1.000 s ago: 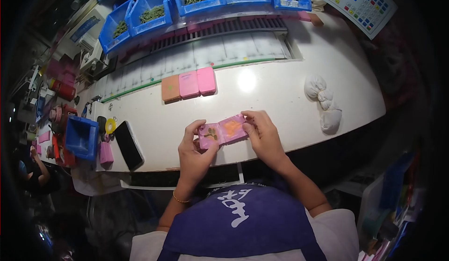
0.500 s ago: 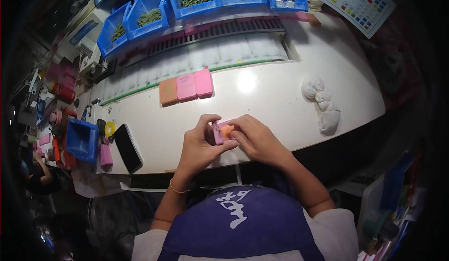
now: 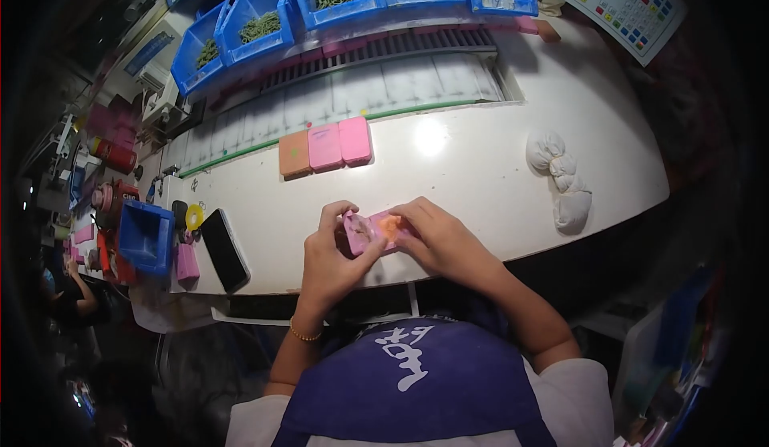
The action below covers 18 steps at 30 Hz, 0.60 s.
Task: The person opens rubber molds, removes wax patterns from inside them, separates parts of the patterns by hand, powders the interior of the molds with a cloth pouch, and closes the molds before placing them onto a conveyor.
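My left hand point(image 3: 328, 253) grips a pink rubber mold point(image 3: 358, 232) near the table's front edge, fingers round its left side and thumb on its near face. A soft-looking orange piece point(image 3: 390, 225) shows on the right part of the mold. My right hand point(image 3: 440, 239) pinches the mold's right end, fingertips beside the orange piece. The mold's left part is spread apart from the right part and shows its inner face. What lies under my fingers is hidden.
Three closed blocks, one brown point(image 3: 295, 155) and two pink point(image 3: 325, 146), stand in a row ahead. A white tied cloth bundle point(image 3: 565, 183) lies right, a phone point(image 3: 224, 249) and blue bin point(image 3: 146, 237) left. Blue bins point(image 3: 340, 10) with green pieces line the back beside a control panel point(image 3: 617, 2).
The mold has been spread further open, its left part turned leftward by my left hand, so more of the inner face shows. The view has shifted slightly.
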Motion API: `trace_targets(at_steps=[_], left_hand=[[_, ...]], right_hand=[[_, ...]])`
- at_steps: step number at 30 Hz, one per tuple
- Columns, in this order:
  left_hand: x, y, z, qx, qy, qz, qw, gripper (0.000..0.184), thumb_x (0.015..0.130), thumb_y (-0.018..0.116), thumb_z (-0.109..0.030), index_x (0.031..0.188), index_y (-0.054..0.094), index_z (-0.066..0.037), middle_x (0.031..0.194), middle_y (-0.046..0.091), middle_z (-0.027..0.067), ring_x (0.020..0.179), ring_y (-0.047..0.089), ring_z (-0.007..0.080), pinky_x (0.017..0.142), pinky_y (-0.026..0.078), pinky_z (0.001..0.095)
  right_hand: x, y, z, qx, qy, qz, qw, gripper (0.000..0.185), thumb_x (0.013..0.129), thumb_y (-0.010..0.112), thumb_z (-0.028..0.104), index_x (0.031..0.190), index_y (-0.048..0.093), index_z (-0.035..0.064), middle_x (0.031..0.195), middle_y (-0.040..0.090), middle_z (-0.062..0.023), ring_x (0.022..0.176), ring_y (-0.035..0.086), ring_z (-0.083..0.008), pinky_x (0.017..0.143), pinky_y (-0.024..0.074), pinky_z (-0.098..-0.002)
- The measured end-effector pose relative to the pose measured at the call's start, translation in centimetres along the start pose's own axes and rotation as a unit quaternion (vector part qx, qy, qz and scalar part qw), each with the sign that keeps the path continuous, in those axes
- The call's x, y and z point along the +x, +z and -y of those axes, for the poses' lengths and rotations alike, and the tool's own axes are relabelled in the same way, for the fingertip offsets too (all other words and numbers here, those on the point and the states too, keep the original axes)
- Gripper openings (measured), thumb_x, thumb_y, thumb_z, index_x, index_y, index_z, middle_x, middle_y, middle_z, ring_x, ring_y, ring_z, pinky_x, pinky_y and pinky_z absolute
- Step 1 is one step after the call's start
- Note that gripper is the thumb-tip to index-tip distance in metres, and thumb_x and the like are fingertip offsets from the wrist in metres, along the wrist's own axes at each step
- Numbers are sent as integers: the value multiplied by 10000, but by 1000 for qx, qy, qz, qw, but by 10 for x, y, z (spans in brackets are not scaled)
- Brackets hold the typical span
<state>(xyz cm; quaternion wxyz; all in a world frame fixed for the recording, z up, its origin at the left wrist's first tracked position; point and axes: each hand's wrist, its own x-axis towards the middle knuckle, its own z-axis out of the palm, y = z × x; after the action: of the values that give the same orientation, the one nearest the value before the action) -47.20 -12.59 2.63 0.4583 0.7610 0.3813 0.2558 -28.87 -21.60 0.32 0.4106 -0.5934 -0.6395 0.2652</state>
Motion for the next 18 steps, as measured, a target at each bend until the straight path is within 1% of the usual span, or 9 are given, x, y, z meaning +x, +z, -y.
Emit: trace_targets(at_steps=[1, 2, 4, 5, 7, 9, 10, 12, 18], left_hand=[[-2, -2, 0, 1, -1, 0, 1000, 484, 788, 789, -103, 1163, 495, -22, 864, 676, 98, 762, 642, 110, 689, 528, 240], [-5, -7, 1, 17, -5, 7, 1000, 442, 809, 746, -70, 1178, 510, -11, 891, 674, 98, 787, 641, 111, 697, 528, 240], [-7, -18, 3, 34, -10, 13, 999, 407, 829, 702, -37, 1193, 525, -1, 918, 671, 98, 812, 641, 112, 704, 528, 239], [-8, -23, 4, 7, -27, 28, 999, 409, 835, 688, -23, 1214, 536, 0, 921, 660, 85, 816, 633, 104, 689, 521, 230], [-7, -26, 3, -19, -45, 43, 998, 414, 841, 675, -10, 1235, 546, 2, 923, 649, 72, 819, 626, 96, 674, 514, 221], [-1, -26, -1, -108, -52, 97, 988, 431, 862, 652, 12, 1276, 532, 1, 912, 626, 66, 768, 614, 88, 623, 497, 214], [1, -24, -2, -108, -53, 98, 988, 431, 862, 652, 12, 1276, 532, 1, 912, 626, 66, 768, 614, 88, 623, 497, 214], [6, -18, -4, -213, -85, 144, 963, 417, 887, 625, 29, 1291, 522, 8, 902, 616, 69, 725, 606, 88, 591, 485, 211], [11, 1, 4, -290, -102, 156, 939, 444, 912, 586, 35, 1336, 459, 2, 975, 589, 97, 722, 635, 123, 596, 526, 240]], right_hand=[[0, 1, 0, -1, -1, -3, 1000, 323, 901, 636, 106, 1199, 539, 28, 1028, 554, -168, 945, 588, -356, 813, 496, -420], [0, 2, 0, 0, -1, -3, 1000, 323, 901, 636, 106, 1199, 539, 28, 1028, 554, -168, 945, 588, -356, 813, 496, -420], [-1, 3, 0, -13, -12, -29, 999, 340, 866, 683, 60, 1179, 561, 10, 990, 572, -154, 882, 618, -297, 794, 514, -367], [-1, 2, 0, -12, -11, -29, 999, 340, 866, 683, 60, 1179, 561, 10, 990, 572, -154, 882, 618, -297, 794, 514, -367], [-1, 1, -2, 15, -4, -14, 1000, 330, 890, 641, 75, 1197, 535, 18, 1024, 554, -168, 925, 596, -347, 812, 500, -409], [0, 1, -6, 25, -4, -8, 1000, 333, 885, 642, 67, 1196, 533, 13, 1021, 553, -170, 918, 599, -345, 812, 500, -407], [0, 0, -7, 34, -4, -3, 999, 336, 881, 643, 58, 1194, 531, 8, 1019, 552, -172, 911, 601, -342, 811, 501, -405], [1, -2, -8, 50, -2, -3, 999, 333, 876, 641, 50, 1187, 532, 2, 1016, 552, -174, 909, 603, -338, 813, 501, -403], [1, -9, -1, 74, 31, 11, 997, 301, 890, 619, 65, 1170, 536, -9, 1012, 555, -182, 908, 609, -328, 816, 499, -391]])
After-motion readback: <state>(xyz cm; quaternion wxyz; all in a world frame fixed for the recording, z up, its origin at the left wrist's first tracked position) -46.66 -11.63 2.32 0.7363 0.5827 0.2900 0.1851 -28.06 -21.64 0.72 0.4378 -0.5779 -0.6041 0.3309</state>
